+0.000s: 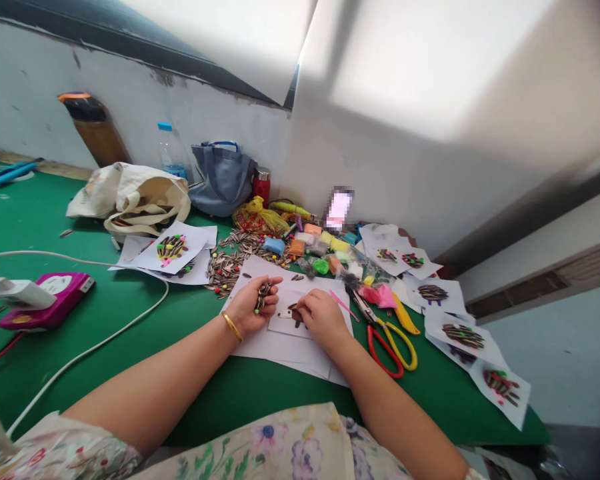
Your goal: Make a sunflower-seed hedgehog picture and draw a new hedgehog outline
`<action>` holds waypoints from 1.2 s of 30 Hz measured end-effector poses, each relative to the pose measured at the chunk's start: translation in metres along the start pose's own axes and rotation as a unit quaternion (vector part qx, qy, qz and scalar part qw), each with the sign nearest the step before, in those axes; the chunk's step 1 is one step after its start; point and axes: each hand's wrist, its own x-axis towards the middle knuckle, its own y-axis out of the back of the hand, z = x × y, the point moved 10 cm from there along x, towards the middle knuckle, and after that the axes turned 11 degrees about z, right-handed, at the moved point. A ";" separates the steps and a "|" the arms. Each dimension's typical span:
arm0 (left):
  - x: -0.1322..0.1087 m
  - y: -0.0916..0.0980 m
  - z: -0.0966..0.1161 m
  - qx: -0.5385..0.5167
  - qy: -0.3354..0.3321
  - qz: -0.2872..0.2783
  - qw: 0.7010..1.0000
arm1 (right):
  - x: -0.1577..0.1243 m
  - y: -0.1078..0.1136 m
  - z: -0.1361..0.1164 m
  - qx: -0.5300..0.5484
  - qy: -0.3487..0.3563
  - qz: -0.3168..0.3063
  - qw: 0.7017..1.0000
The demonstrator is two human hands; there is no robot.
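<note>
Cupped palm up, my left hand (pixel 254 303) holds a small heap of striped sunflower seeds (pixel 263 297), with a green bit among them. My right hand (pixel 323 319) is pinched over a small white card (pixel 285 325) that lies on larger white sheets (pixel 260 347). On the card a dark brown shape (pixel 297 316) shows beside the right fingertips, partly covered by them. Whether a seed is between those fingertips is hidden. Behind my left hand spreads a pile of loose sunflower seeds (pixel 230 257) dotted with small coloured balls.
Scissors with red and yellow handles (pixel 393 347) lie right of the sheets, near a pink stick (pixel 343 305). Coloured clay packets (pixel 325 243) stand behind. Finished seed pictures (pixel 463 335) line the right edge. A white cable (pixel 93 347) and purple power strip (pixel 50 300) are at left.
</note>
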 end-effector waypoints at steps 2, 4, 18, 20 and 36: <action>0.000 0.000 0.000 -0.001 0.000 0.000 1.000 | 0.000 0.000 0.000 0.002 0.001 0.002 1.000; 0.001 0.001 0.000 -0.002 0.001 -0.001 1.000 | -0.001 0.002 -0.001 0.011 0.006 0.008 1.000; 0.002 0.001 -0.001 -0.002 0.003 -0.006 1.000 | -0.001 0.001 -0.005 0.010 0.033 -0.001 0.999; 0.002 0.001 -0.001 -0.003 0.002 -0.006 1.000 | -0.001 0.002 -0.007 0.004 0.038 -0.001 0.999; 0.001 0.001 0.000 0.001 0.001 -0.004 1.000 | 0.001 0.000 -0.011 -0.041 0.057 -0.007 0.998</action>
